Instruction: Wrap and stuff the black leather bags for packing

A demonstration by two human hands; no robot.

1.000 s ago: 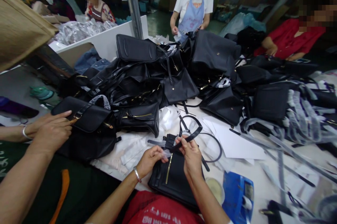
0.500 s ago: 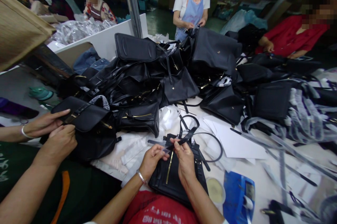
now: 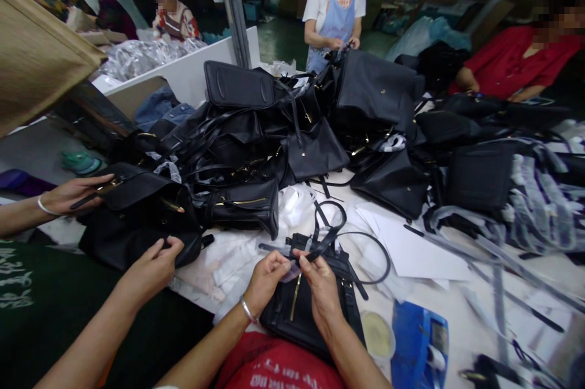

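Note:
Over a black bag (image 3: 315, 322) with a gold zipper, both my hands work at a thin black strap (image 3: 333, 231). My left hand (image 3: 264, 284), with a silver bracelet at the wrist, is closed in a pinch on a piece of clear plastic film (image 3: 292, 273) beside the strap. Thumb and fingers of my right hand (image 3: 323, 288) are pinched on the strap itself. The strap loops up and away from me above the bag, and a thinner cord-like handle (image 3: 387, 258) curves to the right. My fingers partly hide the strap's end.
A co-worker's hands (image 3: 153, 270) handle a black flap bag (image 3: 137, 218) at left. Black bags (image 3: 315, 148) are heaped across the table. White sheets (image 3: 411, 249), a round tub (image 3: 378, 333), a blue device (image 3: 418, 340) and plastic-wrapped straps (image 3: 543, 212) lie to the right. Other people stand beyond.
The co-worker's nearer hand has moved from the flap's buckle down to the right, onto the bag's front. My hands keep nearly the same pinch on strap and film. The view has shifted slightly.

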